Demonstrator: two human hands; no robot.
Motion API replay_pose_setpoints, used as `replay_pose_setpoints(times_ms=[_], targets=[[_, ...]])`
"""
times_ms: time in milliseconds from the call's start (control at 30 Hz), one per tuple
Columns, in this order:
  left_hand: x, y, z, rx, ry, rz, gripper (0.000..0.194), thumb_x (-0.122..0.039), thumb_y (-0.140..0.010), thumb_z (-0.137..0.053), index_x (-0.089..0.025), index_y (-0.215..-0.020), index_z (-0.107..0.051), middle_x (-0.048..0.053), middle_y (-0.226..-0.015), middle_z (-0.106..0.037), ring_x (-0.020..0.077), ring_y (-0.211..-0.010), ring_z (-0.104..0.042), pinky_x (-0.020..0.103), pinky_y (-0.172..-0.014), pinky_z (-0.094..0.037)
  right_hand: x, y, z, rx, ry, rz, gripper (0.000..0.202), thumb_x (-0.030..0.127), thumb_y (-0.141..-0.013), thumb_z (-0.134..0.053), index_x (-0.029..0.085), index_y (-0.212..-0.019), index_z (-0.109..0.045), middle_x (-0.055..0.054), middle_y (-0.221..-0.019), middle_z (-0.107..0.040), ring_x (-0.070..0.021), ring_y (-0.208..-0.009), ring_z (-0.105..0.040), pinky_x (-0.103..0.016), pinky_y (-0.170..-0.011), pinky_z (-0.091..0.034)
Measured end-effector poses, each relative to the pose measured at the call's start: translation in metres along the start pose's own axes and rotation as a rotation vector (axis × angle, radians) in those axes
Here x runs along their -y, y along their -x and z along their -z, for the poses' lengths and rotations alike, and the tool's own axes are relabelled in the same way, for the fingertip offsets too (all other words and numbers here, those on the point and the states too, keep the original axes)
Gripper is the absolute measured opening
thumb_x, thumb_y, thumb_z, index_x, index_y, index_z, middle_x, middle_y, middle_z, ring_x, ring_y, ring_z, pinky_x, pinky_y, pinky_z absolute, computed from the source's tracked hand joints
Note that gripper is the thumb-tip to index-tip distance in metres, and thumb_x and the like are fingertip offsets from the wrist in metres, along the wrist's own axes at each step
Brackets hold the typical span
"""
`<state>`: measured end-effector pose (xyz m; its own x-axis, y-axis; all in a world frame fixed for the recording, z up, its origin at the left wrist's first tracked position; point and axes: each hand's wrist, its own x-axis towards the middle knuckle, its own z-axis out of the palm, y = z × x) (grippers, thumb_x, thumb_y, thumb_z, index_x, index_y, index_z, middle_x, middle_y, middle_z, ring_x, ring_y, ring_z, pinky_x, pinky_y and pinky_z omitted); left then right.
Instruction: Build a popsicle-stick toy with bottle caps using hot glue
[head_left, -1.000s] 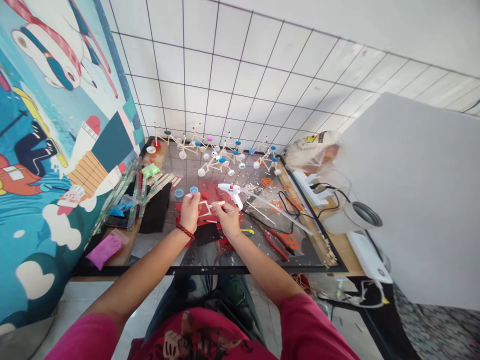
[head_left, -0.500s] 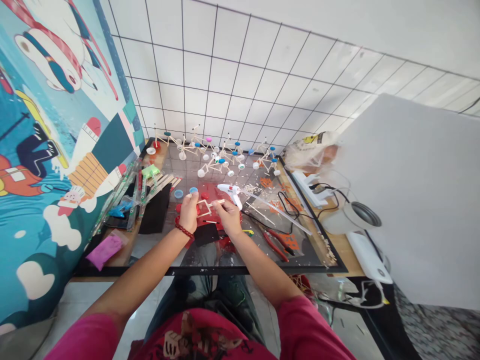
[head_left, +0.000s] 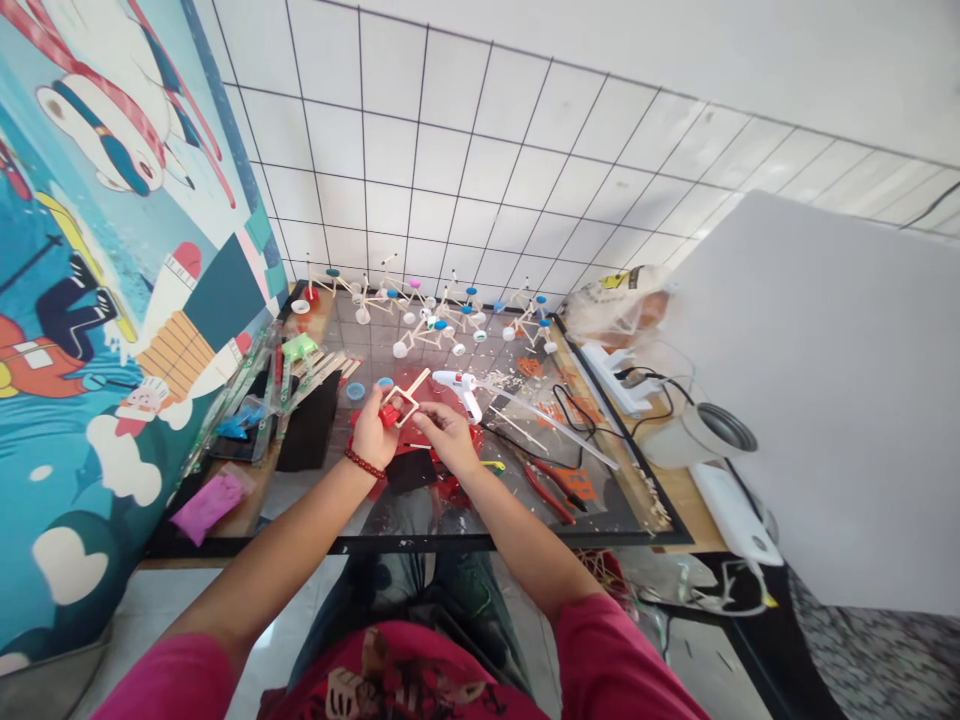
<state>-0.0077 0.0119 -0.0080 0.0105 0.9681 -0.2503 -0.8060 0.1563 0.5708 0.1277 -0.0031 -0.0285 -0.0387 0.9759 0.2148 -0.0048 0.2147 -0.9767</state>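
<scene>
From my remote view, the left hand (head_left: 375, 432) is clamped on a small square frame of pale wooden sticks (head_left: 403, 406), its stick handle slanting up and away between the two hands. The right hand (head_left: 444, 432) has its fingertips bunched at the frame's near-right corner; I cannot tell whether they grip it. The hands are close together but apart from each other.

Just beyond the right hand lies a white glue gun (head_left: 459, 388); to that hand's right are red-handled pliers (head_left: 550, 494) on the dark glossy surface (head_left: 487, 520). Left of the left hand I see a black flat sheet (head_left: 306, 432) and, farther out, a bright pink packet (head_left: 212, 504). Well beyond both hands stand stick models with round caps (head_left: 442, 325).
</scene>
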Motion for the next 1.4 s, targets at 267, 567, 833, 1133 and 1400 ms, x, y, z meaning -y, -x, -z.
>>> replay_pose_setpoints(times_ms=[267,567,833,1133,1400], targets=[[0.013,0.005,-0.002,-0.053,-0.234,-0.093,0.033,-0.045,-0.075,-0.076,-0.019,-0.09,-0.061,-0.003,-0.067,-0.059,0.0106,-0.06,-0.058,0.023,-0.06,-0.046,0.006,-0.008,0.011,-0.118,-0.04,-0.066,0.039,0.057,-0.08,-0.065,0.021,-0.089,-0.074,-0.001,-0.075,-0.067,-0.0144,-0.066,-0.056,-0.027,-0.065,-0.047],[0.016,0.008,-0.003,-0.045,-0.324,-0.12,0.042,-0.05,-0.071,-0.079,-0.019,-0.091,-0.06,-0.002,-0.068,-0.061,0.0136,-0.065,-0.063,0.024,-0.06,-0.047,0.01,-0.006,0.009,-0.147,-0.069,-0.072,0.033,0.053,-0.078,-0.068,0.02,-0.08,-0.071,0.001,-0.069,-0.065,-0.0126,-0.06,-0.053,-0.027,-0.064,-0.046],[0.018,0.008,0.0,-0.023,-0.297,-0.083,0.056,-0.055,-0.061,-0.084,-0.015,-0.095,-0.063,0.002,-0.079,-0.067,0.0147,-0.071,-0.064,0.025,-0.063,-0.049,0.011,-0.008,0.008,-0.151,-0.081,-0.088,0.035,0.052,-0.077,-0.07,0.019,-0.067,-0.065,0.002,-0.061,-0.061,-0.0114,-0.056,-0.05,-0.025,-0.059,-0.042],[0.02,0.005,0.001,0.0,-0.312,-0.128,0.056,-0.057,-0.063,-0.082,-0.017,-0.097,-0.063,-0.002,-0.073,-0.064,0.0113,-0.064,-0.059,0.024,-0.061,-0.048,0.011,-0.012,0.01,-0.161,-0.057,-0.082,0.037,0.054,-0.073,-0.073,0.019,-0.062,-0.067,0.001,-0.057,-0.059,-0.0129,-0.054,-0.049,-0.027,-0.059,-0.039],[0.018,0.005,-0.001,-0.01,-0.254,-0.092,0.054,-0.05,-0.06,-0.086,-0.017,-0.095,-0.063,-0.001,-0.075,-0.066,0.0118,-0.062,-0.061,0.023,-0.058,-0.049,0.012,-0.011,0.01,-0.17,-0.047,-0.045,0.041,0.054,-0.073,-0.071,0.019,-0.054,-0.057,0.005,-0.051,-0.043,-0.011,-0.054,-0.036,-0.027,-0.056,-0.03]])
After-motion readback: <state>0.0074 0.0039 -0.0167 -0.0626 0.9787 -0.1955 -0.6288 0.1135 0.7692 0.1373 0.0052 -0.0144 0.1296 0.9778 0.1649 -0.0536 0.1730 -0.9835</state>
